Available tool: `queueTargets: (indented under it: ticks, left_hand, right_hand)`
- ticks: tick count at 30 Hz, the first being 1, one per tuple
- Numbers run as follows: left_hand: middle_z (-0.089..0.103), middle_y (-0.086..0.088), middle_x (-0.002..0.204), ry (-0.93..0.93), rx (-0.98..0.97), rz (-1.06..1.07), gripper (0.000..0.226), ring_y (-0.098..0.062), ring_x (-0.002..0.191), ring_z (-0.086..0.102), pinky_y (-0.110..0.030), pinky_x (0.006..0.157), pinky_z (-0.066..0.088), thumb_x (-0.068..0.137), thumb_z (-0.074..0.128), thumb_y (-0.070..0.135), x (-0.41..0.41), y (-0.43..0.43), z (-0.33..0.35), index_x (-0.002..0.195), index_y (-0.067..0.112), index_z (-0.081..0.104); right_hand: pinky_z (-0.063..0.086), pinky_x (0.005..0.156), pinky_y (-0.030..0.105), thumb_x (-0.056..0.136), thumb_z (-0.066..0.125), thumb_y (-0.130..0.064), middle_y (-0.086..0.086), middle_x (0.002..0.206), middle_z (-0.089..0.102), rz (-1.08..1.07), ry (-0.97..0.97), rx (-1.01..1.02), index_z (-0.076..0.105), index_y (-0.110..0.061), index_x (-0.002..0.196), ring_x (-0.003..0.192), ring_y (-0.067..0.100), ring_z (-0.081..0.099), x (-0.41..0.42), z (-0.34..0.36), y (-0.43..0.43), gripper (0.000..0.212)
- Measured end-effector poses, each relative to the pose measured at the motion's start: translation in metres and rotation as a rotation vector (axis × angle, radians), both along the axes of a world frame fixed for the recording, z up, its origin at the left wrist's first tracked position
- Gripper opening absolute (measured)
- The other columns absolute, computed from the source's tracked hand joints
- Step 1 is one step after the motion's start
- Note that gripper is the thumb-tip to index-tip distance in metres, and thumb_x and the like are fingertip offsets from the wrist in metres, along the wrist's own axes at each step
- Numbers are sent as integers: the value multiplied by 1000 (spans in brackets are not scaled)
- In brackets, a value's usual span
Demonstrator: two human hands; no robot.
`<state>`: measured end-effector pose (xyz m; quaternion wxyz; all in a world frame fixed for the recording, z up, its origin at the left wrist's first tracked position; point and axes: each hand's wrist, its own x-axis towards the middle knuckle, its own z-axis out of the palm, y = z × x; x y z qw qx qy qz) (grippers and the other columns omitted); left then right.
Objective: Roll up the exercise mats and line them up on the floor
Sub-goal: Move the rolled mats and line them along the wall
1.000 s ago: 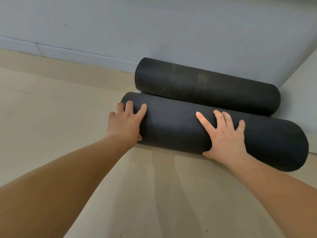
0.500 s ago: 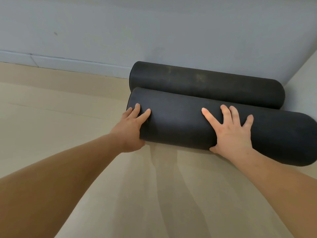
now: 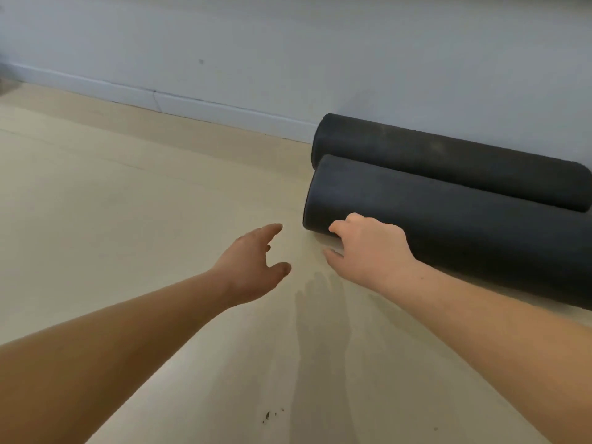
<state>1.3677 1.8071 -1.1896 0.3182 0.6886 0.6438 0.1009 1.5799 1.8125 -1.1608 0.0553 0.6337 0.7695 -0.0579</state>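
Note:
Two rolled black exercise mats lie side by side on the floor at the right. The far mat (image 3: 448, 161) rests against the wall. The near mat (image 3: 464, 229) touches it along its length. My right hand (image 3: 368, 251) is by the near mat's left end, fingers loosely bent in front of its lower side and holding nothing; whether they touch it I cannot tell. My left hand (image 3: 253, 264) hovers over the bare floor to the left of the mats, fingers relaxed and empty.
A pale wooden floor (image 3: 128, 219) stretches to the left and toward me. A grey wall (image 3: 288, 43) with a white skirting board (image 3: 192, 105) runs behind the mats. A few dark specks (image 3: 267, 416) lie on the floor near me.
Both hands have come off the top of the near mat. The left hand moved away to the left over the floor, and the view has swung left so the mats sit at the right.

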Motion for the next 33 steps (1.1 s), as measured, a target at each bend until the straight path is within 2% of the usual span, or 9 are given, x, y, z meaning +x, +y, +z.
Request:
queueTargets:
  ticks: [4, 10, 13, 19, 24, 28, 33]
  left_hand:
    - [55, 13, 148, -23, -73, 44, 72, -3, 123, 60, -31, 104, 52, 95, 73, 39, -87, -61, 13, 158, 35, 39]
    - [61, 15, 132, -92, -122, 333, 61, 6, 101, 67, -16, 80, 53, 95, 74, 37, -236, -171, 36, 150, 34, 50]
    - [62, 17, 129, -154, -106, 501, 60, 6, 99, 68, -16, 74, 53, 95, 74, 37, -302, -242, 45, 151, 34, 51]
    - [62, 17, 128, -262, -85, 842, 62, 0, 99, 69, -29, 81, 62, 95, 73, 38, -401, -382, 40, 151, 35, 49]
    - [60, 17, 129, -319, -40, 1057, 62, 0, 100, 66, -29, 78, 61, 95, 71, 40, -460, -471, 29, 151, 35, 47]
    - [59, 14, 133, -317, -24, 1178, 63, -3, 103, 66, -34, 87, 60, 95, 71, 43, -511, -532, 22, 153, 34, 46]
    - [59, 12, 135, -295, 26, 1333, 61, -9, 108, 64, -30, 89, 56, 98, 68, 43, -569, -607, 16, 153, 34, 44]
  right_hand:
    - [50, 85, 37, 99, 48, -59, -8, 131, 63, 72, 105, -126, 58, -33, 137, 115, 20, 63, -89, 16, -14, 46]
    - [46, 85, 35, 98, 53, -56, -10, 125, 63, 356, 77, -237, 59, -33, 133, 116, 20, 60, -249, 41, -58, 42]
    - [48, 83, 35, 97, 54, -58, -10, 122, 62, 505, 40, -247, 60, -34, 132, 112, 20, 62, -336, 56, -96, 43]
    - [49, 80, 33, 96, 56, -56, -13, 115, 61, 775, 43, -292, 62, -33, 128, 107, 17, 63, -501, 67, -201, 40]
    - [54, 86, 35, 96, 56, -57, -12, 117, 64, 964, -7, -327, 61, -34, 131, 106, 17, 64, -594, 63, -294, 42]
    - [55, 87, 36, 94, 57, -60, -13, 116, 64, 1059, -29, -361, 62, -35, 128, 102, 15, 66, -653, 56, -357, 42]
    - [55, 87, 36, 93, 58, -60, -15, 114, 66, 1149, -78, -360, 63, -36, 128, 102, 15, 66, -740, 52, -429, 43]
